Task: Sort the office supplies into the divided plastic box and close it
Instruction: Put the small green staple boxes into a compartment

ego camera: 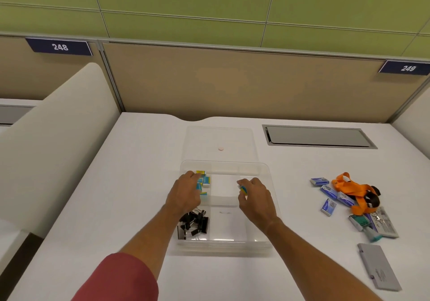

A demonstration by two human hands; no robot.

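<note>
A clear divided plastic box (267,245) stands open on the white desk, its clear lid (218,138) lying flat behind it. Black binder clips (195,222) fill the near left compartment. Several small blue-and-yellow boxes (206,181) lie in the far left compartment. My left hand (185,192) reaches into that compartment, fingers curled over the small boxes. My right hand (254,198) hovers over the middle of the box and pinches one small blue-and-yellow box (242,188).
To the right on the desk lie several blue staple boxes (328,206), an orange lanyard (353,192), a badge holder with green items (372,225) and a grey flat case (379,269). A cable hatch (318,136) sits at the back right. A white divider (58,142) borders the left.
</note>
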